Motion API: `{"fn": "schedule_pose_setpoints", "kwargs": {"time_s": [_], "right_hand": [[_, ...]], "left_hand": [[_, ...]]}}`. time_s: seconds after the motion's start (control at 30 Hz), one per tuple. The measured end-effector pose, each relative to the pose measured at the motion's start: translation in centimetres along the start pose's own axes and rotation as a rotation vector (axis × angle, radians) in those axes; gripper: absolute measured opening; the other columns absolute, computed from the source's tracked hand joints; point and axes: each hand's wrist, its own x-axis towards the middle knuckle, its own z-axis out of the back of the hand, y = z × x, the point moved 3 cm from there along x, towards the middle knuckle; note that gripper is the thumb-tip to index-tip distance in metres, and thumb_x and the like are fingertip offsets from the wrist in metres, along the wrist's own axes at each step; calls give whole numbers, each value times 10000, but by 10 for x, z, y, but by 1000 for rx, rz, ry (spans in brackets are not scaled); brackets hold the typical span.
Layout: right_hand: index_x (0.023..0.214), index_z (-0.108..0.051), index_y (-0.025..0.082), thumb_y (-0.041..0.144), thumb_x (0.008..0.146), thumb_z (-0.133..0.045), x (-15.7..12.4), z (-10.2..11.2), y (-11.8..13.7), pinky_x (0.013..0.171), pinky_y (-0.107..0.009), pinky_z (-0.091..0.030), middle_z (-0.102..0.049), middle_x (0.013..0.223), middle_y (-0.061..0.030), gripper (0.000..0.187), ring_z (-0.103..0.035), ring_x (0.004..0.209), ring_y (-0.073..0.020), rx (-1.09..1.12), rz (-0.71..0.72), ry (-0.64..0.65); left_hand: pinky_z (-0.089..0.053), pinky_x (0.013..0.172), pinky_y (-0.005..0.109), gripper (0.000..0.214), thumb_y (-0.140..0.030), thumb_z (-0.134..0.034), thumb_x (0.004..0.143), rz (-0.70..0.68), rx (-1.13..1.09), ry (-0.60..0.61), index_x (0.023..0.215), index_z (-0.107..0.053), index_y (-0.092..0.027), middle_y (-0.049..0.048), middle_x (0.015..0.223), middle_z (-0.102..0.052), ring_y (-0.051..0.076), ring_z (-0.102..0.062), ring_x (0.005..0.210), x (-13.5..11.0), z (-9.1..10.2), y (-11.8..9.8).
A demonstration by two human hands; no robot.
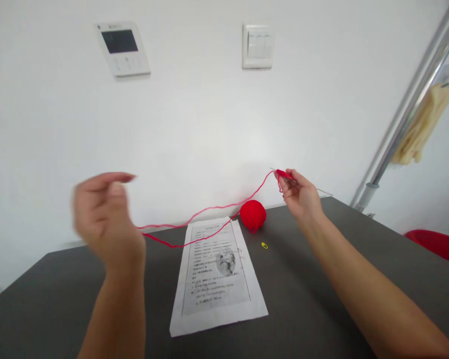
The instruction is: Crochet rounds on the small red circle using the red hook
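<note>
Aloft, two hands hover with red yarn (209, 208) above a dark table (322, 279).
The right hand (301, 192) pinches the strand and a thin needle (324, 192); the left hand (105, 219) is blurred, loosely curled, its grip unclear. The yarn ball (253, 215) sits at one o'clock of the printed sheet (217, 279), writing too small to read; a yellow clip (264, 245) at three.

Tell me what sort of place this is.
Probably a room in a home or small office: a dark table against a white wall carrying a light switch and an intercom panel, with red yarn and a printed sheet on it.
</note>
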Motion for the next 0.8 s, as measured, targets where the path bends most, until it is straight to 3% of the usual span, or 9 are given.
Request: {"fn": "schedule_pose_setpoints", "kwargs": {"time_s": [0.07,0.1,0.17,0.2,0.3,0.5,0.57,0.63,0.8], "right_hand": [[724,-681,161,123,797,-761,-17,-15,-5,659,-184,-659,-757,702,5,115,-767,683,-126,-81,-98,144],[729,-696,153,151,763,-801,-27,-23,-7,625,-197,-657,-761,707,-16,110,-770,678,-149,-127,-150,223],[726,-716,131,222,706,-862,-44,-36,-9,595,-217,-652,-765,702,-55,173,-766,654,-174,-209,-247,368],[722,-724,120,251,684,-881,-51,-40,-9,585,-213,-645,-765,693,-66,207,-756,629,-167,-239,-288,428],[715,-738,108,311,670,-894,-64,-50,-8,589,-187,-626,-763,685,-68,261,-730,587,-131,-292,-368,553],[695,-728,123,343,697,-884,-74,-57,-12,608,-194,-616,-764,709,-59,270,-722,618,-121,-303,-425,666],[689,-732,131,346,696,-885,-78,-59,-13,601,-191,-611,-765,712,-54,264,-715,611,-114,-299,-433,686],[699,-738,140,351,704,-881,-82,-61,-12,597,-180,-603,-763,709,-44,255,-708,610,-106,-292,-425,699],[715,-742,152,363,731,-865,-84,-63,-8,604,-165,-589,-753,697,-27,245,-694,615,-92,-286,-393,721]], "left_hand": [[-475,693,373,381,-551,-591,886,-36,44,-12,1101,-644,-241,19,938,-736,216,-677,961,2,-22,3],[-505,710,363,354,-507,-675,828,8,74,130,1028,-682,-214,23,863,-748,211,-699,863,3,-36,9],[-538,742,351,379,-490,-622,849,236,237,770,1107,-694,-221,38,922,-782,210,-721,825,-6,-64,31],[-543,742,351,350,-477,-669,799,304,367,891,1046,-721,-234,28,881,-788,220,-726,796,-8,-68,41],[-494,909,479,272,-409,-745,696,296,506,688,845,-724,-182,137,918,-779,360,-707,976,-1,-58,57],[-359,1123,486,538,-516,-409,933,122,381,239,1299,-539,-144,199,1425,-565,315,-518,1334,9,-53,30],[-477,1024,441,549,-542,-337,967,151,-62,192,1303,-520,-149,183,1367,-600,283,-603,1231,2,-69,21],[-554,888,418,513,-567,-409,960,365,-538,300,1190,-600,-150,162,1221,-665,271,-678,1051,-8,-93,19],[-522,543,241,523,-470,-316,1029,644,-939,250,1012,-670,-86,120,899,-662,160,-640,703,-16,-107,17]]}}
